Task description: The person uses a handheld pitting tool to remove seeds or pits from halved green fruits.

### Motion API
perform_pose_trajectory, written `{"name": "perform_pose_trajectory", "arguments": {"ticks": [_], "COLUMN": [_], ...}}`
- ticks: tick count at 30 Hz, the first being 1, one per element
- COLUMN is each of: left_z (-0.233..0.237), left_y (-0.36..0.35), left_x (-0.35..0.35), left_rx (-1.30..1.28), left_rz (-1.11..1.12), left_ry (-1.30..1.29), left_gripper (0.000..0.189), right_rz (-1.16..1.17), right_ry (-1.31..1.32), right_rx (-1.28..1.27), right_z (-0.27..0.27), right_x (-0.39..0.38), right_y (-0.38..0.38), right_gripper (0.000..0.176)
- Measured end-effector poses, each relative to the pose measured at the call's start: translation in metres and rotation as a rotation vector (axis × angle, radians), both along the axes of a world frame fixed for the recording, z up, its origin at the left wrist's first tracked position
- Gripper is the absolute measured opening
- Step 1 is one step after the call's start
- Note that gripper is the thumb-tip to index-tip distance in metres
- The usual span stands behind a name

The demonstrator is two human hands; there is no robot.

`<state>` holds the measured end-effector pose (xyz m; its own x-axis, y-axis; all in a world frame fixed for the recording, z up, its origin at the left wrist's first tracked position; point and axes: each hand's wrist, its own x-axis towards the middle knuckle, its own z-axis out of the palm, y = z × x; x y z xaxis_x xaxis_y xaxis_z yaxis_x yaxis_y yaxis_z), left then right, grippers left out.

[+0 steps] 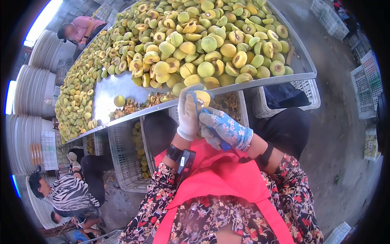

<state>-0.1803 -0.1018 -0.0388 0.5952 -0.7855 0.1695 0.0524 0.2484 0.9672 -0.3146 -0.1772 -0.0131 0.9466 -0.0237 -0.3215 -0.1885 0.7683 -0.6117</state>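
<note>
My left hand, in a pale glove with blue-grey fingertips, is closed around a yellow stone fruit just over the table's near edge. My right hand, in a blue floral glove, grips a blue-handled tool. The tool's metal tip touches or nearly touches the fruit; its exact shape is hidden by my fingers. Beyond my hands, a large heap of yellow-green stone fruit, many split with brown stones showing, covers much of the metal table.
Brown scraps lie along the table's near edge. Below stand a white crate with fruit beside it and another crate holding dark cloth. At left are two people, one in pink, one in zebra stripes, and stacked round trays.
</note>
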Motion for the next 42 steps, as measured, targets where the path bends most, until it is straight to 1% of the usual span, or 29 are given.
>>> {"name": "perform_pose_trajectory", "arguments": {"ticks": [1,2,5,6,9,10,11,12,13,14,15,16,17,18,19,20,23,25,27,28,31,33,35,36,37,38,39,41,42], "left_z": [-0.001,-0.007,-0.024,-0.014,0.013,0.023,0.032,0.035,0.039,0.043,0.057,0.052,0.057,0.050,0.036,0.041,0.019,0.015,0.018,0.014,0.015,0.030,0.046,0.051,0.060,0.062,0.061,0.060,0.059], "left_y": [-0.001,0.002,0.015,0.030,0.094,0.114,0.124,0.122,0.115,0.105,0.077,0.051,0.020,-0.007,-0.028,-0.049,-0.075,-0.074,-0.064,-0.057,-0.031,-0.012,0.004,0.008,0.012,0.015,0.018,0.025,0.028], "left_x": [0.001,0.007,0.029,0.042,0.099,0.118,0.130,0.132,0.137,0.141,0.124,0.122,0.112,0.111,0.115,0.106,0.125,0.131,0.126,0.125,0.112,0.095,0.071,0.062,0.053,0.048,0.045,0.052,0.057], "left_rx": [0.010,0.006,-0.011,0.118,0.484,0.646,0.797,0.820,0.841,0.858,0.831,0.800,0.855,0.932,0.984,1.111,1.031,0.928,0.826,0.713,0.406,0.380,0.299,0.298,0.278,0.336,0.395,0.377,0.362], "left_rz": [-0.005,-0.051,0.069,0.171,0.425,0.532,0.627,0.607,0.592,0.579,0.459,0.354,0.205,0.148,0.089,0.051,0.002,0.030,0.062,0.107,0.113,0.110,0.060,0.006,-0.031,-0.047,-0.063,-0.164,-0.214], "left_ry": [0.012,-0.016,-0.145,-0.249,-0.527,-0.965,-1.409,-1.392,-1.372,-1.352,-1.121,-1.001,-0.866,-0.991,-1.052,-1.035,-0.966,-0.752,-0.529,-0.469,-0.446,-0.633,-0.767,-0.821,-1.000,-1.032,-1.063,-0.992,-0.959], "left_gripper": [0.042,0.039,0.034,0.031,0.031,0.035,0.039,0.043,0.046,0.049,0.051,0.053,0.055,0.062,0.067,0.068,0.070,0.063,0.058,0.053,0.053,0.059,0.064,0.070,0.078,0.081,0.084,0.085,0.085], "right_rz": [0.027,0.067,0.150,0.195,0.263,0.333,0.296,0.254,0.205,0.330,0.332,0.332,0.333,0.289,0.245,0.202,0.124,0.066,0.051,0.042,-0.188,-0.412,-0.452,-0.474,-0.495,-0.515,-0.432,-0.261,-0.270], "right_ry": [-0.027,-0.037,-0.170,-0.223,-0.040,0.021,0.012,0.004,-0.008,0.104,0.097,0.092,0.092,0.075,0.057,0.039,-0.001,-0.051,0.009,0.040,0.070,0.061,0.042,-0.002,-0.044,-0.085,-0.070,-0.043,-0.044], "right_rx": [0.096,0.212,0.244,0.229,-0.211,-0.507,-0.817,-1.124,-1.436,-1.393,-1.392,-1.394,-1.399,-1.372,-1.353,-1.333,-1.222,-1.172,-0.933,-0.814,-0.587,-0.672,-0.590,-0.543,-0.496,-0.449,-0.443,-0.431,-0.460], "right_z": [-0.005,-0.006,-0.012,-0.013,-0.010,-0.020,-0.039,-0.062,-0.073,-0.068,-0.065,-0.064,-0.061,-0.058,-0.060,-0.065,-0.050,-0.039,-0.018,-0.010,0.002,-0.007,-0.001,-0.002,-0.005,-0.006,-0.004,0.003,0.003], "right_x": [-0.001,-0.003,-0.010,-0.013,-0.019,-0.014,-0.011,-0.010,-0.007,-0.002,0.001,0.001,0.002,0.002,0.002,0.003,0.004,0.003,0.002,0.002,0.006,0.016,0.023,0.028,0.035,0.038,0.035,0.027,0.027], "right_y": [-0.004,-0.006,-0.009,-0.012,-0.021,-0.023,-0.020,-0.012,-0.009,-0.011,-0.011,-0.012,-0.014,-0.015,-0.015,-0.014,-0.017,-0.017,-0.019,-0.022,-0.024,-0.026,-0.027,-0.026,-0.022,-0.020,-0.023,-0.027,-0.023], "right_gripper": [0.026,0.032,0.033,0.033,0.033,0.036,0.037,0.039,0.040,0.043,0.042,0.042,0.042,0.041,0.041,0.041,0.039,0.036,0.032,0.030,0.030,0.046,0.055,0.056,0.058,0.060,0.060,0.059,0.054]}}
